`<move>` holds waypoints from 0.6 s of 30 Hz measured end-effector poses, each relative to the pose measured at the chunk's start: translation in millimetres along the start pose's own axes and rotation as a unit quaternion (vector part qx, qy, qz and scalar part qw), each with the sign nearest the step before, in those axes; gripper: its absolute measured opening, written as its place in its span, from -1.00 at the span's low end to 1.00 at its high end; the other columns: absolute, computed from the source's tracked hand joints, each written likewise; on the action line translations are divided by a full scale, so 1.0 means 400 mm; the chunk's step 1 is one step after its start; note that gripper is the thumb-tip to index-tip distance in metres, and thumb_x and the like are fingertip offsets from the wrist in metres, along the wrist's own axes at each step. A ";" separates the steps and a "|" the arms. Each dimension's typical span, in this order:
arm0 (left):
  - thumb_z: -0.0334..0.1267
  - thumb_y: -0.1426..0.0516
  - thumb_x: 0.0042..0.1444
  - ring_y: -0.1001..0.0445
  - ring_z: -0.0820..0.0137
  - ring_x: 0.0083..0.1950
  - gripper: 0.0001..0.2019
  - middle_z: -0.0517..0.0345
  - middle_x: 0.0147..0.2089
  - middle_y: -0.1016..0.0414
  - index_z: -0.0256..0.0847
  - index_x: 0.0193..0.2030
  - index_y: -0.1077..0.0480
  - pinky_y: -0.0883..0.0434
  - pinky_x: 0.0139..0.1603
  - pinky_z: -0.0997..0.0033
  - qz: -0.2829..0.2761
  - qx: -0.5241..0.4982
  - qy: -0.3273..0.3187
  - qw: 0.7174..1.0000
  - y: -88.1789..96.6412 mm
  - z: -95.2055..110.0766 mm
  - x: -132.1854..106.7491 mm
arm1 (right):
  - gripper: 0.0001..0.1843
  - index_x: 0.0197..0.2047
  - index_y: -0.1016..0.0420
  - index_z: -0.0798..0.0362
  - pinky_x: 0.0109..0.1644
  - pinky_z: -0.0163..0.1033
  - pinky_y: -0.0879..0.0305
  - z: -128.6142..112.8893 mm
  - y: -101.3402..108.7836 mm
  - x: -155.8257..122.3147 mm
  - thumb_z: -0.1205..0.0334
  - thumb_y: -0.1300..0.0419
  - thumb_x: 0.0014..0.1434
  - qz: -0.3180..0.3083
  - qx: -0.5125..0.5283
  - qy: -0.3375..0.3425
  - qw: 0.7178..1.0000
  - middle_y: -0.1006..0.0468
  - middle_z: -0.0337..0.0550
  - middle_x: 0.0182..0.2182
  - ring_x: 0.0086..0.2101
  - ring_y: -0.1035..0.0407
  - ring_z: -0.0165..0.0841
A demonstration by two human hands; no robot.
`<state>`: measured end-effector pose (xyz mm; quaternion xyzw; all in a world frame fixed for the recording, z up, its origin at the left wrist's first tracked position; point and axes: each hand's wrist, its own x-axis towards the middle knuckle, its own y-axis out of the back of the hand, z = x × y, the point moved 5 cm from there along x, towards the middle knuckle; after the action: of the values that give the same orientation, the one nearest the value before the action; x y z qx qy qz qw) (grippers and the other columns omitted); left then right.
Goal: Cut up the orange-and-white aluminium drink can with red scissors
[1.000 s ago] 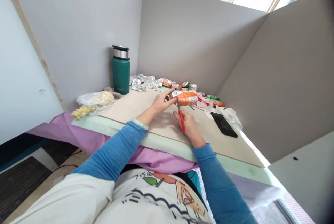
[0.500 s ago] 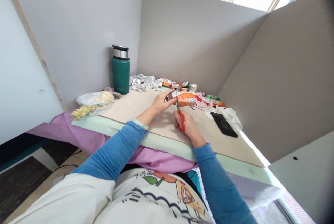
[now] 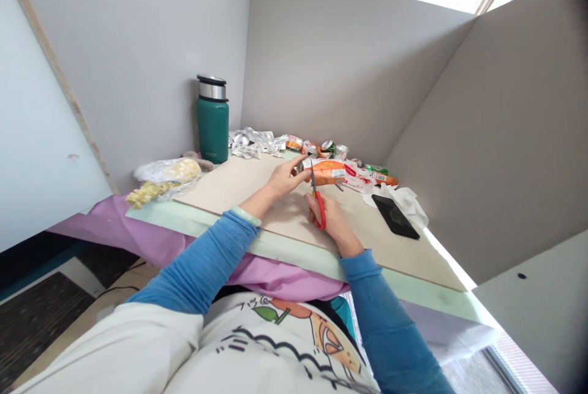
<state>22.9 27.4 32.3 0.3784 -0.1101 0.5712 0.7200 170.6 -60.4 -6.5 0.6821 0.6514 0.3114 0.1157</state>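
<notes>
An orange and white drink can (image 3: pixel 328 171) lies on its side above the board, its left end gripped by my left hand (image 3: pixel 285 179). My right hand (image 3: pixel 329 217) is closed round the red handles of a pair of scissors (image 3: pixel 320 207). The blades point away from me and lie against the can near its left end. How deep they sit in the metal I cannot tell. A beige board (image 3: pixel 243 185) lies under both hands.
Behind the can are several cut or crushed cans (image 3: pixel 316 149) and silvery scraps (image 3: pixel 257 141). A green flask (image 3: pixel 213 124) stands back left, with plastic bags (image 3: pixel 168 171) before it. A black phone (image 3: pixel 395 216) and white tissue (image 3: pixel 410 203) lie on the right. Grey panels (image 3: pixel 344 63) enclose the table.
Hardly anything differs. The view has shifted slightly; both hands, the can and the scissors keep nearly the same places.
</notes>
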 end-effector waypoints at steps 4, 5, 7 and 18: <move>0.04 -0.18 0.23 -0.52 0.41 -0.26 -0.35 0.13 -0.18 -0.65 -0.22 0.40 -0.36 -0.43 -0.16 0.45 -0.004 -0.013 0.001 1.000 0.002 0.003 -0.001 | -0.52 -0.46 -0.35 -0.05 -0.39 -0.18 -0.33 -0.003 0.002 0.002 -0.21 -0.06 0.34 0.002 -0.020 0.007 1.000 -0.51 -0.20 -0.62 -0.56 -0.40 -0.29; 0.03 -0.18 0.23 -0.52 0.41 -0.27 -0.35 0.13 -0.18 -0.65 -0.22 0.40 -0.36 -0.43 -0.17 0.45 -0.004 -0.015 0.003 1.000 0.002 0.003 0.000 | -0.52 -0.47 -0.35 -0.04 -0.37 -0.18 -0.34 -0.004 0.002 0.002 -0.20 -0.06 0.35 0.002 -0.025 0.009 1.000 -0.51 -0.20 -0.62 -0.56 -0.40 -0.30; 0.03 -0.19 0.23 -0.52 0.41 -0.27 -0.36 0.12 -0.18 -0.65 -0.22 0.39 -0.37 -0.43 -0.18 0.46 -0.003 -0.014 0.007 1.000 0.002 0.002 0.001 | -0.52 -0.48 -0.34 -0.04 -0.36 -0.19 -0.34 -0.005 0.003 0.002 -0.18 -0.07 0.35 0.002 -0.030 0.011 0.999 -0.52 -0.20 -0.62 -0.56 -0.41 -0.30; -0.01 -0.20 0.25 -0.57 0.39 -0.22 -0.31 0.02 -0.08 -0.66 -0.26 0.45 -0.27 -0.43 -0.25 0.47 -0.021 -0.045 0.010 0.999 -0.013 -0.022 0.008 | -0.54 -0.46 -0.33 -0.06 -0.43 -0.20 -0.30 0.007 0.003 0.008 -0.20 -0.09 0.32 0.024 -0.056 0.013 0.998 -0.47 -0.21 -0.64 -0.57 -0.39 -0.27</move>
<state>26.3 35.4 25.9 0.3417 -0.1208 0.5544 0.7492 173.2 -56.6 -7.1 0.6858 0.6179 0.3588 0.1379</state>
